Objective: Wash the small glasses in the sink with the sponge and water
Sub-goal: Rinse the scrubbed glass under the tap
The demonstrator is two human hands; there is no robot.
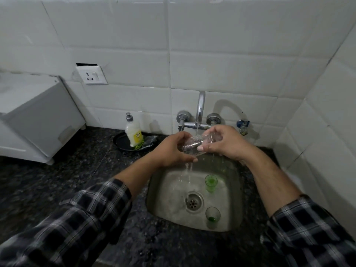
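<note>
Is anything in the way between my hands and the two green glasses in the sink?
Nothing visible does: the far green glass and the near green glass stand uncovered in the sink. But the left hand and right hand both hold a clear glass under the running tap.

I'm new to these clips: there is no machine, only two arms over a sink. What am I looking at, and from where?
There is no robot here. A person wears one camera on the head, and it looks down at their own hands. The left hand and the right hand both grip a clear glass, tipped on its side under water running from the tap. Two more stand upright in the steel sink: the far green glass and the near green glass. On the dark counter a soap bottle stands in a black dish. I cannot make out a sponge for certain.
</note>
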